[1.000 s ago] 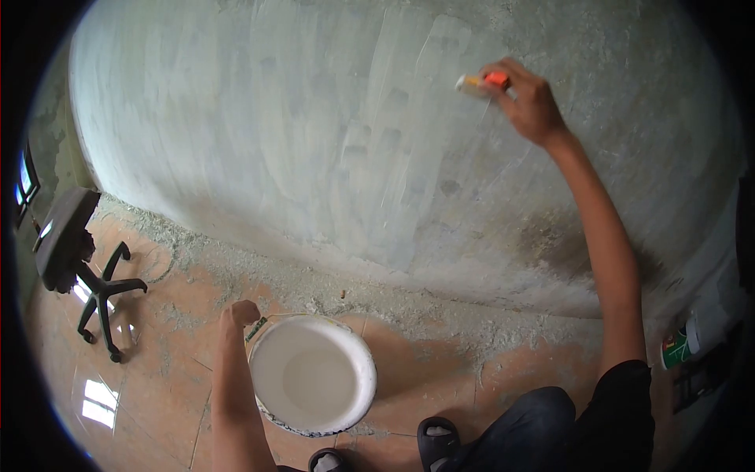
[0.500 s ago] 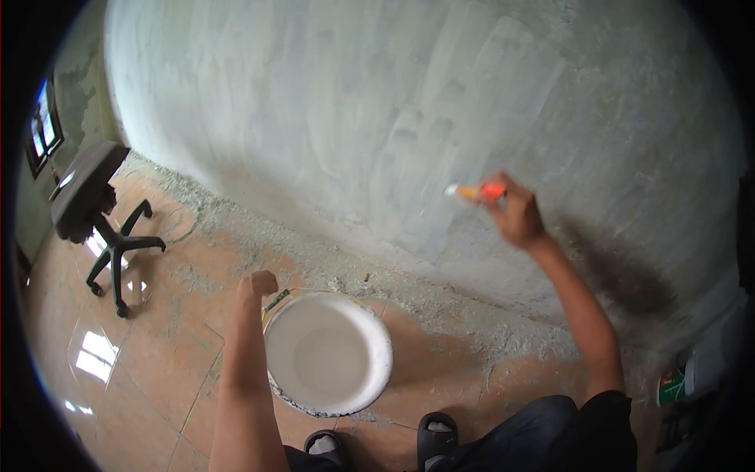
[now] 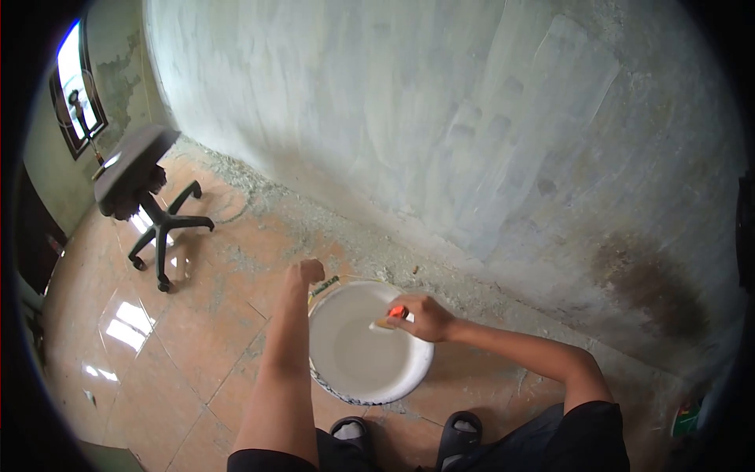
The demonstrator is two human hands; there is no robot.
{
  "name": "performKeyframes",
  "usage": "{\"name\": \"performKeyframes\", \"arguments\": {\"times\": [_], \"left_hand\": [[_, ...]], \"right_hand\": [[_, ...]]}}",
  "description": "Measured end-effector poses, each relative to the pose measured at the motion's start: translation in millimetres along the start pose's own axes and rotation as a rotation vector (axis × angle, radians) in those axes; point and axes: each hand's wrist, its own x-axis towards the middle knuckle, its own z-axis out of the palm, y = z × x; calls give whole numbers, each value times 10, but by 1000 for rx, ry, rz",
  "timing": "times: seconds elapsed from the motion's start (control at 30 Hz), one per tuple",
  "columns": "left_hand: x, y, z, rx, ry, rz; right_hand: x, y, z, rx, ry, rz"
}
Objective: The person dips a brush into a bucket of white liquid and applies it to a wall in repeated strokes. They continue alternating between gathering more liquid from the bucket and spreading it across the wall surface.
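My right hand (image 3: 429, 316) is closed around a paintbrush (image 3: 385, 321) with an orange handle and a whitish tip. It hovers over the right side of a round white bucket (image 3: 425, 358), the brush tip pointing down toward the pale liquid (image 3: 358, 346) inside. Beyond the bucket's left rim is my left hand (image 3: 308, 273), its fingers curled in and mostly hidden; whether it holds anything I cannot tell. Right beside that hand, the bucket's wire handle has a green grip (image 3: 324, 286).
A grey, patchy plastered wall (image 3: 377, 118) rises in front, with a dark stain (image 3: 649, 279) low on the right. Scraped debris (image 3: 314, 212) lines its foot. On the tiled floor (image 3: 189, 346) stands a wheeled chair (image 3: 138, 173). A green container (image 3: 686, 418) sits far right.
My right hand has brought the paintbrush down from in front of the wall to above the bucket. My left hand stays by the bucket's rim. The view has shifted left.
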Motion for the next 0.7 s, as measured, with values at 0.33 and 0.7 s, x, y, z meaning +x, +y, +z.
{"name": "performKeyframes", "arguments": {"times": [0.33,0.7], "left_hand": [[309,-2,232,176,80,60],[263,-45,185,174,60,33]], "right_hand": [[11,150,183,-9,-153,119],[-64,341,447,-38,-296,181]]}}
